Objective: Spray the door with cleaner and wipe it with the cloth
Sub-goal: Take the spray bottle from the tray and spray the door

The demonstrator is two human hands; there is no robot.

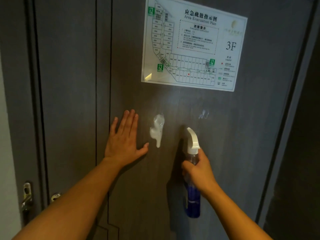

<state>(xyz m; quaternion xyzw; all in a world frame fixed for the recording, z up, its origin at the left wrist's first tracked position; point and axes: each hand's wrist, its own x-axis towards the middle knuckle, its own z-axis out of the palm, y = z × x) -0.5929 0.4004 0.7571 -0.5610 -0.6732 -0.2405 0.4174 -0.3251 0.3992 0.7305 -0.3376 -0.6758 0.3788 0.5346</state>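
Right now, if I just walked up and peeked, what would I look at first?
Probably the blob of white foam sliding down the middle of the dark door, between the flat left hand and the spray bottle held in the right hand. Next, the big white evacuation map marked 3F, stuck up high above the foam.

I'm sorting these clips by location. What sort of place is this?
Probably a hotel guest room, third floor: the door bears an evacuation plan with numbered rooms, marked 3F, and has a metal handle.
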